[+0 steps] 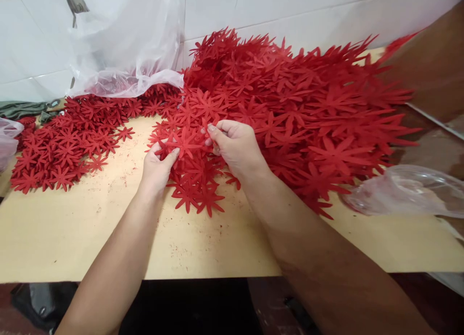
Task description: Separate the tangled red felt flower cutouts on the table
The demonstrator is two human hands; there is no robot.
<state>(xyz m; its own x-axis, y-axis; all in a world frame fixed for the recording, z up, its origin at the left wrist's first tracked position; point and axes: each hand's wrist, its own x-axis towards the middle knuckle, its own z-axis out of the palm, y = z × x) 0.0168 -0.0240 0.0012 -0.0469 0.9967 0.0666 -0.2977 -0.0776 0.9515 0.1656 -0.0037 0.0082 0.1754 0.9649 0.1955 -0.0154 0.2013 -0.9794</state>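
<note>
A red flower-shaped piece point(186, 142) with narrow petals is pinched at its left side by my left hand point(158, 163), thumb on top. To its right, my right hand point(230, 140) has thumb and fingertips pinched together on a small red petal or piece at the flower's right side; whether it belongs to the same flower is unclear. Beneath and just in front of both hands lie more red flower pieces point(197, 196), loosely overlapped. A large heap of similar red pieces point(290, 103) rises behind and to the right of my right hand.
Another red pile point(61, 151) covers the left of the pale tabletop point(108, 228). A clear plastic bag point(134, 45) hangs at the tiled wall point(290, 11). More clear plastic point(406, 192) lies at the right, near a brown surface point(431, 69). Green cloth point(21, 109) sits far left.
</note>
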